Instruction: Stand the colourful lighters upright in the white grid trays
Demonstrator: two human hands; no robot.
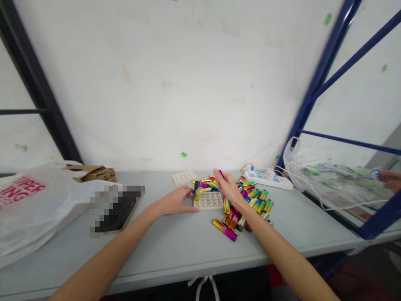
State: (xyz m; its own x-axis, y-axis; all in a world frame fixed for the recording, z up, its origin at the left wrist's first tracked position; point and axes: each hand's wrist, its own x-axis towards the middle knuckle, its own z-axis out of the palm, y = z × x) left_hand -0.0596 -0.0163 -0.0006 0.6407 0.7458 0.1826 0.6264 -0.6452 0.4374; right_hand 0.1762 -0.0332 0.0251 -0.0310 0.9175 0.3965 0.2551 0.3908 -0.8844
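Observation:
A white tray (209, 201) with rows of round pockets lies flat on the grey table. One shiny tube (197, 192), yellow below with a dark top, stands upright at its left back corner. My left hand (177, 201) is at the tray's left side, thumb along the front corner and fingers curled near the upright tube. My right hand (230, 188) is raised over the tray's right side, closed in a pinch; a purple end of a tube (220, 172) shows above the fingers. A heap of shiny tubes (259, 205) in rainbow colours lies beneath and beside my right forearm.
Another white pocketed tray (184, 177) lies behind. A power strip (269, 179) with cables sits at the back right. Leftward are a pixelated dark phone-like slab (120, 211), a white plastic bag (46, 209) and cardboard (97, 172). Beyond the blue frame (308, 98), another person's hand (391, 179) shows.

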